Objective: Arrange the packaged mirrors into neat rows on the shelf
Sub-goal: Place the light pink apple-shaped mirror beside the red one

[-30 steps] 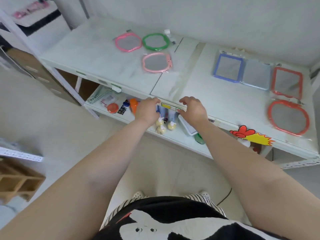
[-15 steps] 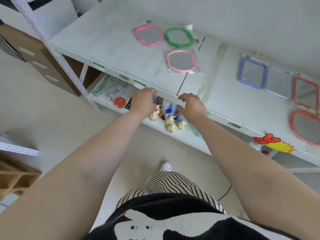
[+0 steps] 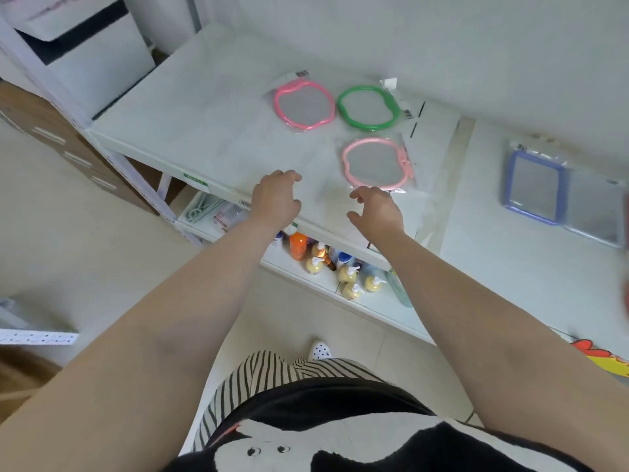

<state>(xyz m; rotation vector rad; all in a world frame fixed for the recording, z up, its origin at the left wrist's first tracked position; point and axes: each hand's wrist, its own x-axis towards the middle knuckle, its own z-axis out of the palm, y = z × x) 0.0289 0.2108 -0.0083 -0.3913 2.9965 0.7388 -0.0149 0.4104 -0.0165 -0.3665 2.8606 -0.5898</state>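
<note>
red mirror (image 3: 625, 294) blurred, cut by edge

Bare shelf (image 3: 211, 131) left of mirrors (image 3: 304, 105).

pink mirror (image 3: 304, 106), green mirror (image 3: 368, 108), perhaps blue mirror (image 3: 535, 185).

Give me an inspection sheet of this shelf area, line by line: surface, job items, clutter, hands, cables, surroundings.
Surface: white shelf top, pale streaks, a seam right of centre.
Job's things: hot pink mirror and green mirror side by side at the back; light pink mirror in front of the green one; blue square mirror further right, a grey one beside it. All bagged, lying flat.
Clutter: pump bottles on the lower shelf.
Hands: left hand and right hand above the front edge, fingers loosely curled, holding nothing.
Cables: nothing seen.
Surroundings: white wall, tiled floor, brown drawers on the left.
</note>
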